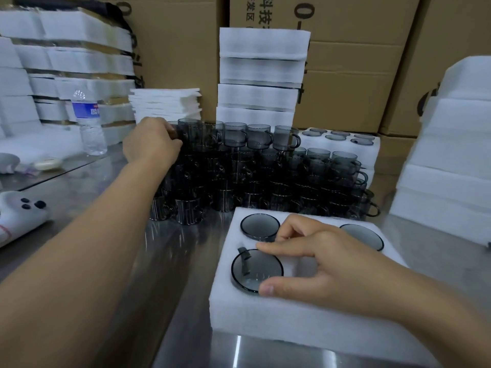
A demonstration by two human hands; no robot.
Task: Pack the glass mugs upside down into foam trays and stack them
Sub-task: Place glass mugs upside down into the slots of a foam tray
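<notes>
A white foam tray [265, 317] lies on the steel table in front of me, with three smoky glass mugs set upside down in its holes. My right hand [313, 264] rests over the tray, its thumb and index finger touching the rim of the near-left mug [252, 272]. Another inverted mug [259, 225] sits behind it and a third [365, 236] shows past my knuckles. My left hand [151, 146] reaches to the top of a stacked pile of upright mugs [265, 179] and grips a mug [188, 134] at its top left.
A filled foam tray [369, 152] sits behind the pile on the right. Stacks of foam trays stand at the back centre [261, 75], left [66, 62] and right [451, 155]. A water bottle [89, 123] stands at left. Cardboard boxes [358, 62] wall the back.
</notes>
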